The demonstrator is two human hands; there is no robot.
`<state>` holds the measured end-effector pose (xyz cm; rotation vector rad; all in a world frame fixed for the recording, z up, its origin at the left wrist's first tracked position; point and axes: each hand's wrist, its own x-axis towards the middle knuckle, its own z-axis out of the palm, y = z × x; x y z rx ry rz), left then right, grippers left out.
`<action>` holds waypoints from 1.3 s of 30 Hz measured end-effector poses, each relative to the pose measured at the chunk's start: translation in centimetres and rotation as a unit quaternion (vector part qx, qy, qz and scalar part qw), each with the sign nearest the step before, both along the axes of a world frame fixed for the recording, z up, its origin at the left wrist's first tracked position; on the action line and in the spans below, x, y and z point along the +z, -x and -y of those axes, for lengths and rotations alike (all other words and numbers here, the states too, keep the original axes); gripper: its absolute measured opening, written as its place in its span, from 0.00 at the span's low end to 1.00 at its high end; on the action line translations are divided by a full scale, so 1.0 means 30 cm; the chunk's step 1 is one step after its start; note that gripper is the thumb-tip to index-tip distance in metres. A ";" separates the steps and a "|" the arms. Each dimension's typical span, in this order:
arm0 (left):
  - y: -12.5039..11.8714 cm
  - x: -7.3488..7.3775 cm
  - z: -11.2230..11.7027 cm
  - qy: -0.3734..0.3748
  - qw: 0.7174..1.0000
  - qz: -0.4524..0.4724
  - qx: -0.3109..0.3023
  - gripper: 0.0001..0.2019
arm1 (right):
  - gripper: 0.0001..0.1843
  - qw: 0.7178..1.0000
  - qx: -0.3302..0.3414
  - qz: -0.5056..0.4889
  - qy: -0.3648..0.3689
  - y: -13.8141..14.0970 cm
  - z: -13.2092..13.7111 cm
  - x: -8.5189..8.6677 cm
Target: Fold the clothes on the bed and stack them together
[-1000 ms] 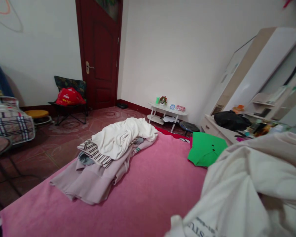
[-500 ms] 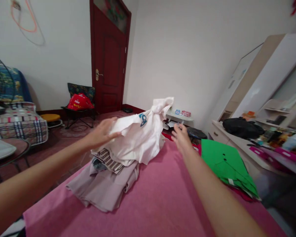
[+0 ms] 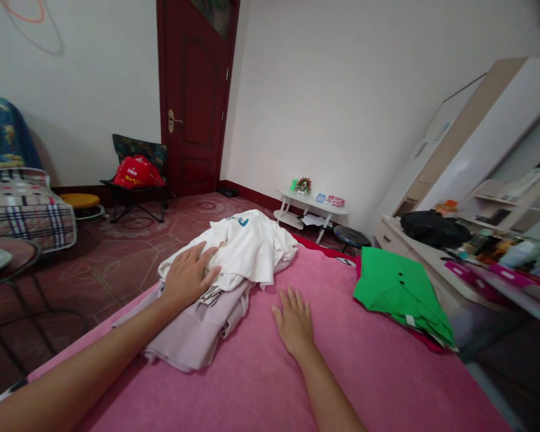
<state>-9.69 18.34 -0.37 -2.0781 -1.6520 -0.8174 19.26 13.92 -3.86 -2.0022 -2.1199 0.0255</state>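
A white T-shirt with a blue print lies crumpled on top of a pile of clothes. Beneath it, a bit of striped cloth and a pale lilac garment show. My left hand rests on the near left part of the shirt, fingers spread. My right hand is open over the pink bed cover, just right of the pile and apart from the shirt. Neither hand grips anything.
Folded green clothing lies on the right side of the cover. Beyond the far edge stand a small white table and a round stool. A cluttered dresser is to the right, a round table to the left.
The white shirt, raised at its far end before, has dropped flat onto the pile. My left hand came down onto it; my right hand moved nearer and left, down toward the cover.
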 end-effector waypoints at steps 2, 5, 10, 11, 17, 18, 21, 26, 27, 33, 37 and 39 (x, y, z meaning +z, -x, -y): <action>0.003 -0.004 -0.002 -0.002 1.000 0.000 0.000 0.24 | 0.30 1.000 0.003 -0.003 -0.004 0.003 0.015 0.000; 0.006 -0.012 -0.002 -0.005 1.000 0.001 0.002 0.23 | 0.29 1.000 0.014 -0.011 -0.005 0.000 0.041 -0.006; 0.011 -0.017 -0.005 -0.006 1.000 0.002 0.000 0.24 | 0.29 0.999 0.025 -0.032 -0.015 -0.009 0.054 0.000; 0.011 -0.017 -0.005 -0.005 1.000 0.004 -0.001 0.24 | 0.29 0.999 0.025 -0.036 -0.016 -0.010 0.053 0.002; 0.011 -0.017 -0.006 -0.004 1.000 -0.001 0.003 0.23 | 0.27 0.998 0.032 -0.049 -0.009 -0.015 0.053 0.012; 0.011 -0.018 -0.007 -0.005 1.000 -0.003 0.004 0.23 | 0.27 0.998 0.033 -0.051 -0.010 -0.016 0.054 0.013; 0.010 -0.018 -0.008 -0.008 1.000 -0.005 0.004 0.23 | 0.27 0.998 0.036 -0.059 -0.010 -0.020 0.057 0.014; 0.010 -0.017 -0.006 -0.004 1.000 -0.005 0.004 0.23 | 0.27 0.997 0.039 -0.061 -0.009 -0.020 0.057 0.014; 0.010 -0.016 -0.005 -0.002 1.000 -0.004 0.004 0.23 | 0.27 0.997 0.038 -0.060 -0.009 -0.020 0.057 0.014; 0.001 -0.006 0.001 -0.001 1.000 0.002 0.010 0.22 | 0.26 0.997 0.042 -0.064 -0.008 -0.025 0.053 0.010; -0.006 -0.004 0.003 -0.001 1.000 0.007 0.009 0.22 | 0.26 0.996 0.043 -0.083 -0.010 -0.031 0.051 0.007; -0.008 -0.005 0.003 -0.003 1.000 0.010 0.010 0.22 | 0.26 0.994 0.045 -0.095 -0.011 -0.034 0.049 0.005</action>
